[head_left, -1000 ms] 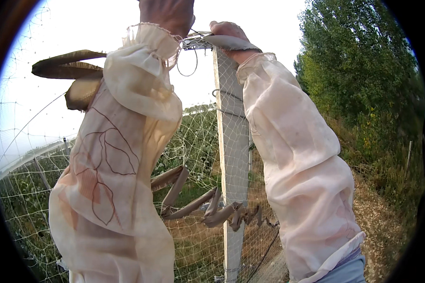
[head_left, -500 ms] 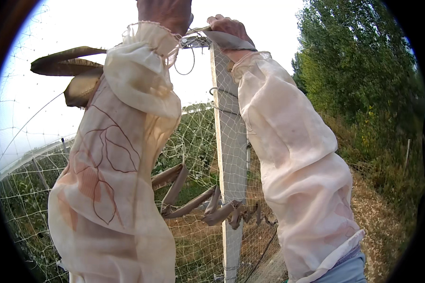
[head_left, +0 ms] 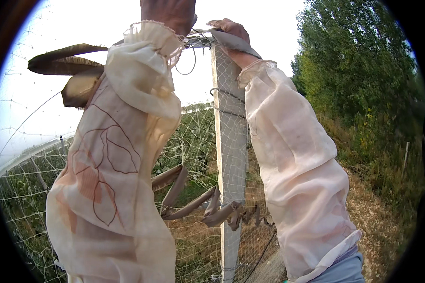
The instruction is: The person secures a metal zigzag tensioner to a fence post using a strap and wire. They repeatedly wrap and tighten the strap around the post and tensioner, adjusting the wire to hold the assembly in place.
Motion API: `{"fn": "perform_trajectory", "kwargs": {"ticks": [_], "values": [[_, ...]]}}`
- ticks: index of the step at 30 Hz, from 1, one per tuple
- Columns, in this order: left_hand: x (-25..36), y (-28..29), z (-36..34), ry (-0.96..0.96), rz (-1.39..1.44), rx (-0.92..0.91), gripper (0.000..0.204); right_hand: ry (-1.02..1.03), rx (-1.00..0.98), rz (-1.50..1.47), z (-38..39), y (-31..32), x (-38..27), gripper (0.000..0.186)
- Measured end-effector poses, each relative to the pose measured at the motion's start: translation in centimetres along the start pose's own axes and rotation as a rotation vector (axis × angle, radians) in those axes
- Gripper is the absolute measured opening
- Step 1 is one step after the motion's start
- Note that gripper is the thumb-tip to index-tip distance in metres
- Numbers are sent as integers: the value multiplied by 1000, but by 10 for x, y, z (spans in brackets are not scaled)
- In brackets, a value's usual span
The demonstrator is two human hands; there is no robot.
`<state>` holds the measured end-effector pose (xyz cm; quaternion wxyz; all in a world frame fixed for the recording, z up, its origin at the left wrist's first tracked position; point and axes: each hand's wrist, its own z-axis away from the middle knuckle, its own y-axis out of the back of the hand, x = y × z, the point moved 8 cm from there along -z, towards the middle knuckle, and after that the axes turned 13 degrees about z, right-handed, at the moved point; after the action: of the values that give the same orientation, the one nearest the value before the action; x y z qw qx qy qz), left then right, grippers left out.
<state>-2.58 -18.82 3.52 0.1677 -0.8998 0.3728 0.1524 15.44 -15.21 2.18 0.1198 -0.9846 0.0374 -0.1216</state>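
Note:
My left hand, in a cream sleeve with stitched leaf outlines, is raised at the top edge, left of the pale post; its fingers are out of sight. My right hand is at the post top, fingers bent round a grey strip that slants across the wrist. Between them are a short metal bar and a thin wire loop. White netting stretches over and around the post. Folded dark brown strips stick out behind my left forearm, and a brown zigzag strip hangs across the net.
Behind the net are leafy rows and further stakes at the left. On the right, tall trees and undergrowth border a dry leaf-strewn path, with a thin stake beside it. A dark cord runs diagonally low beside the post.
Both hands stay high by the post top. My right hand and sleeve have shifted slightly over the last half second, the sleeve cuff sitting a little lower and further right.

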Motion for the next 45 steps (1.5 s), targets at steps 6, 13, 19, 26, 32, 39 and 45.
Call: {"fn": "perform_trajectory", "kwargs": {"ticks": [6,13,19,26,32,39,45], "values": [[1,0,1,7,-66,14,5,-313,-242,-640,4,-31,20,12],[1,-1,1,50,-60,-38,7,-414,-212,-902,12,-24,28,18],[7,6,1,24,-39,-57,8,-151,-143,-326,3,-6,23,11],[-2,-2,2,46,-27,-16,5,-18,150,369,16,37,-21,15],[2,4,4,-5,-16,34,5,-267,-12,88,13,20,-1,16],[0,0,-1,57,-44,-98,7,-344,84,-176,24,13,2,21],[0,0,2,-9,-34,-24,9,-559,74,-871,39,-3,17,21]]}}
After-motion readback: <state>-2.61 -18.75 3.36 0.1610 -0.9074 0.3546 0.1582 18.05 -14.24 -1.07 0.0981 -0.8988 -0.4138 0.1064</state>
